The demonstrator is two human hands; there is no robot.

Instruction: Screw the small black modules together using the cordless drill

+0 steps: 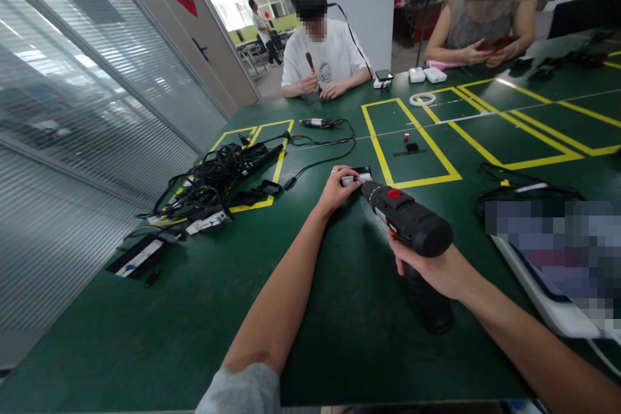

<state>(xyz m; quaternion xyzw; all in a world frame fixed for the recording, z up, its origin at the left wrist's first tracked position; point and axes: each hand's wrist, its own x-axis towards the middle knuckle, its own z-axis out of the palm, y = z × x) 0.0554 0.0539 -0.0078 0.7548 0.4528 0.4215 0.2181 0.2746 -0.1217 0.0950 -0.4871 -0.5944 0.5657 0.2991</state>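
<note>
My right hand (436, 272) is wrapped round the grip of a black cordless drill (412, 223) with a red switch on top. Its chuck points away from me, and the front end meets a small black and silver-white block (365, 171) on the green table. The fingers of my left hand (337, 189) are closed on that block and press it to the tabletop. The exact contact between the drill's tip and the block is too small to make out.
A tangle of black cables (218, 171) and adapters lies to the left. Beyond my hands is a pen-shaped tool (317, 122) on a cord. Yellow tape (427, 182) marks rectangles. A laptop (533, 278) stands at right. Across the table a person (323, 58) holds a screwdriver (309, 63).
</note>
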